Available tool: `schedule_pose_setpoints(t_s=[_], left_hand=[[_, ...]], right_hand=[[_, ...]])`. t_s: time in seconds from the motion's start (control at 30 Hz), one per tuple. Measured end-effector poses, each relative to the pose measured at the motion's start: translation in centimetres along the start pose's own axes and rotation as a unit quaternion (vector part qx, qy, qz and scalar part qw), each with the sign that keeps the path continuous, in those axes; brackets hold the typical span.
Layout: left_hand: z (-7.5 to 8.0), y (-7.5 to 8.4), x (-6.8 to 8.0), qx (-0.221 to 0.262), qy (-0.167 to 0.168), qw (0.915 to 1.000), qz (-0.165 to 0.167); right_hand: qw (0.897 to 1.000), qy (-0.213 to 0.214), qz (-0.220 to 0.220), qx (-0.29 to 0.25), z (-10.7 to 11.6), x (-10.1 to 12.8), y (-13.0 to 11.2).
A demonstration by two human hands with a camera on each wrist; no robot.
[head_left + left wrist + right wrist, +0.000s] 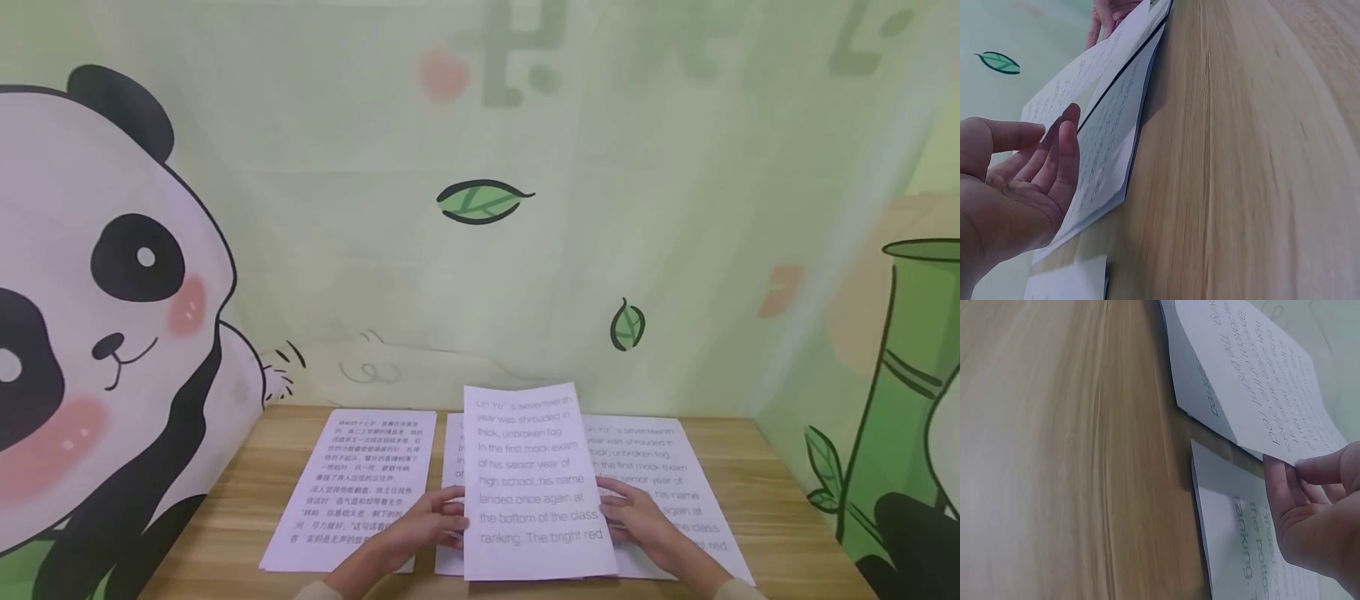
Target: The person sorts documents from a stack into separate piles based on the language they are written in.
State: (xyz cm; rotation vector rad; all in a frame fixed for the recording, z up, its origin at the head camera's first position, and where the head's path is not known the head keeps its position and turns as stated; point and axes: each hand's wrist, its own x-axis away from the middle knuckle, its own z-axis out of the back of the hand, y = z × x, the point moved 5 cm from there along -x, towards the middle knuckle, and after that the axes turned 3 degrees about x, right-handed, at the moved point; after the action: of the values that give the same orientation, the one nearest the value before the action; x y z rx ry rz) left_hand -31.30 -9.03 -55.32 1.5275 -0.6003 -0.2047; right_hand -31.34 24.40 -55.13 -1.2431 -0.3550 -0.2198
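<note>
A white sheet of paper (532, 483) with large English print is raised above a middle stack of paper (453, 467). My right hand (641, 521) pinches the sheet's right edge; in the right wrist view the thumb (1322, 469) meets its edge, fingers partly behind it. At the left edge is my left hand (420, 529), fingertips close to or touching the paper. The left wrist view shows that hand's thumb and fingers (1067, 150) apart, loosely bent, with no paper plainly between them.
To the left lies a stack printed in Chinese characters (352, 483). A stack of English print (675, 492) lies to the right, partly under my right hand. All rest on a wooden table (787, 533) against a panda-patterned cloth backdrop (337, 208).
</note>
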Motion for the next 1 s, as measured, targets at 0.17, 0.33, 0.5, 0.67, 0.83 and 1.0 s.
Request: schedule_pose_setpoints(t_s=[0.17, 0.33, 0.5, 0.67, 0.83, 1.0], left_hand=[[-1.3, -0.1, -0.9, 0.002, 0.005, 1.0, -0.005], [-2.6, 0.1, -1.7, 0.002, 0.003, 1.0, -0.004], [-3.8, 0.3, -2.6, 0.004, -0.012, 0.9999, -0.007], [-4.9, 0.5, -3.3, 0.001, -0.023, 0.9997, -0.001], [-6.3, 0.5, -4.6, -0.004, -0.02, 0.9998, -0.005], [-8.3, 0.7, -6.2, -0.003, -0.024, 0.9996, -0.012]], right_hand=[[1.0, 0.01, -0.001, -0.002, 1.3, 0.2, 0.6], [1.0, 0.022, -0.003, -0.002, 2.6, 0.5, 1.2], [0.999, 0.036, 0.004, -0.007, 3.9, 0.9, 1.7], [0.999, 0.043, 0.008, -0.009, 5.1, 1.2, 2.1], [0.998, 0.053, 0.011, -0.013, 6.7, 1.4, 2.8], [0.997, 0.066, 0.016, -0.023, 8.6, 1.7, 3.8]])
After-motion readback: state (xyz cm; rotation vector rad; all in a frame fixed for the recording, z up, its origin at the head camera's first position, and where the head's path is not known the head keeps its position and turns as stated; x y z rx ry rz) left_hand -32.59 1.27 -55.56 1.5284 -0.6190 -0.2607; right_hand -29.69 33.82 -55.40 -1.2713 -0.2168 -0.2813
